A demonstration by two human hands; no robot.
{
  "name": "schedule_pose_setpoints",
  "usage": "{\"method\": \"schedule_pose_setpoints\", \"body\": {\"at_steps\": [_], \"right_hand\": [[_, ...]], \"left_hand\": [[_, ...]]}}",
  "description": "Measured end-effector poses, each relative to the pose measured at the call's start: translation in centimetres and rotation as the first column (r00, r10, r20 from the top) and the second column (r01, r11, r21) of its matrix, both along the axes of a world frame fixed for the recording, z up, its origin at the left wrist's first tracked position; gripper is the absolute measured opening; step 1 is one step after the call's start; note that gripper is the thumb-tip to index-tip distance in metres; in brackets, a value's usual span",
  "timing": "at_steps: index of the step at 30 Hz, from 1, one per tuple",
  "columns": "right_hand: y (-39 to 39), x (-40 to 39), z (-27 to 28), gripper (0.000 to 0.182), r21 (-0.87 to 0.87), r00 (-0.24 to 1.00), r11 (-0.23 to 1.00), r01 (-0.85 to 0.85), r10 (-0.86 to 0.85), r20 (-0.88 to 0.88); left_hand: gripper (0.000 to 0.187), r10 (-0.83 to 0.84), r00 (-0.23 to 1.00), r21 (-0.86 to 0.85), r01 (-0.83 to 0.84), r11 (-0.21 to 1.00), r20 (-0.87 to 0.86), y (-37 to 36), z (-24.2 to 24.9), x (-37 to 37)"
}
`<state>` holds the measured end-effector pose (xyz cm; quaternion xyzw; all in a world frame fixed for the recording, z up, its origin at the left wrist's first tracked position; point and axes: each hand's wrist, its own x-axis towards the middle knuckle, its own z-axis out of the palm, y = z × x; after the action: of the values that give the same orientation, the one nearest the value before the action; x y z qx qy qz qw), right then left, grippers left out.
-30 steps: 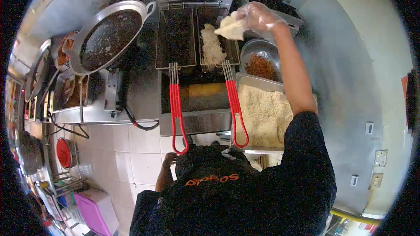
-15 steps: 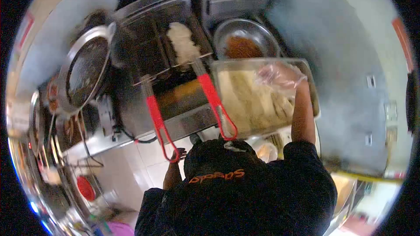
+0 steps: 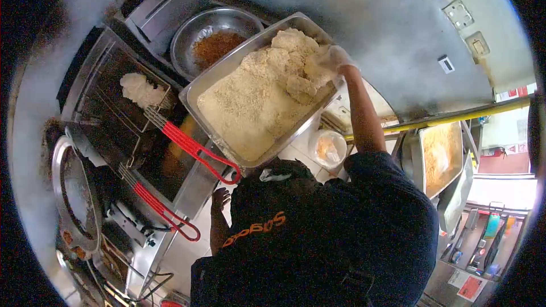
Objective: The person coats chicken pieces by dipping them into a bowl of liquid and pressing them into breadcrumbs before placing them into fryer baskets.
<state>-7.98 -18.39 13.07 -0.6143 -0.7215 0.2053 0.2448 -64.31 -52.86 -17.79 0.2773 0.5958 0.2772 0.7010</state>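
Reaching into: our gloved right hand (image 3: 333, 59) closes loosely on a breaded piece (image 3: 301, 86), pale, lumpy, crumb-coated.
Tray (image 3: 196, 92): steel, rectangular, heaped with beige breading, just beside our fryer (image 3: 187, 185).
Basket (image 3: 149, 98): red-handled, carrying another coated piece (image 3: 139, 88).
Bowl (image 3: 185, 40): round, brown crumbs inside.
Left hand (image 3: 219, 198): hangs low, fingers slack, holding nothing.

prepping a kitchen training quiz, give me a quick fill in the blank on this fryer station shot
1. The gloved right hand reaches into the metal tray filled with ____.
2. The fryer baskets have handles coloured ____.
3. The breaded piece lies in a fryer ____.
4. The left hand hangs low and holds ____.

Missing words: breadcrumbs; red; basket; nothing
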Motion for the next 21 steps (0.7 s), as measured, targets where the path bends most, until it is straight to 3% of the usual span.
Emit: {"method": "schedule_pose_setpoints", "body": {"at_steps": [1,2,4,5,6,7,10,11,12,14,15,17,18,20,21], "right_hand": [[-0.6,-0.8,0.6,0.036,-0.074,0.984,0.989,0.124,-0.113,0.141],[-0.2,-0.2,-0.4,0.036,-0.078,0.984,0.989,0.122,-0.110,0.142],[1.0,1.4,-3.6,0.032,0.430,0.843,0.903,-0.018,-0.218,0.492],[0.5,1.1,-3.1,0.032,0.418,0.842,0.908,-0.025,-0.206,0.498],[-0.2,0.4,-1.4,0.033,0.225,0.868,0.974,-0.011,-0.102,0.486],[-0.9,-0.3,0.5,0.034,0.024,0.892,1.000,-0.008,-0.003,0.452],[-1.6,-1.2,4.7,0.036,0.067,0.887,0.996,-0.056,0.019,0.462],[-2.7,-3.2,7.9,0.024,-0.028,0.864,0.999,-0.017,0.029,0.502],[-3.9,-4.9,10.6,0.024,-0.034,0.865,0.999,-0.022,0.036,0.500],[-5.9,-7.2,14.5,0.027,-0.048,0.922,0.998,-0.033,0.049,0.384],[-6.2,-7.8,14.8,0.027,-0.047,0.922,0.998,-0.029,0.045,0.385],[-6.4,-8.7,15.3,0.030,-0.274,0.939,0.958,-0.082,0.166,0.300],[-6.1,-8.5,14.3,0.030,-0.271,0.939,0.959,-0.085,0.168,0.301],[-4.9,-7.2,8.5,0.033,-0.258,0.971,0.937,-0.236,0.240,-0.014],[-3.7,-5.6,3.4,0.031,-0.289,0.969,0.933,-0.216,0.241,0.057]], "left_hand": [[0.040,0.018,0.997,-0.072,-0.024,0.997,-0.077,0.3,0.5,0.9],[0.040,0.021,0.997,-0.076,-0.026,0.997,-0.076,0.3,-0.4,1.1],[0.041,0.118,0.988,-0.292,-0.141,0.946,-0.095,-0.1,-3.7,1.2],[0.038,0.169,0.985,-0.232,-0.169,0.958,-0.022,-1.0,-4.2,1.1],[0.036,0.213,0.976,-0.172,-0.201,0.964,0.054,-1.9,-4.7,1.2],[0.035,0.199,0.979,-0.240,-0.181,0.954,0.053,-2.1,-6.1,0.7],[0.033,0.209,0.978,-0.318,-0.192,0.928,0.020,-2.5,-6.8,1.0],[0.034,0.230,0.973,-0.309,-0.211,0.927,0.025,-3.0,-6.7,0.9],[0.034,0.245,0.969,-0.297,-0.226,0.928,0.028,-3.4,-6.4,0.8],[0.035,0.267,0.963,-0.291,-0.246,0.925,0.034,-4.0,-7.5,0.7],[0.036,0.243,0.969,-0.304,-0.222,0.926,0.035,-4.2,-8.3,0.4],[0.037,0.223,0.974,-0.315,-0.200,0.928,0.037,-4.2,-8.7,0.3],[0.037,0.236,0.970,-0.311,-0.208,0.928,0.056,-4.0,-8.6,0.3],[0.035,0.261,0.961,-0.303,-0.223,0.927,0.092,-3.7,-8.2,0.2],[0.035,0.272,0.956,-0.297,-0.230,0.927,0.110,-3.5,-8.2,0.1]]}}
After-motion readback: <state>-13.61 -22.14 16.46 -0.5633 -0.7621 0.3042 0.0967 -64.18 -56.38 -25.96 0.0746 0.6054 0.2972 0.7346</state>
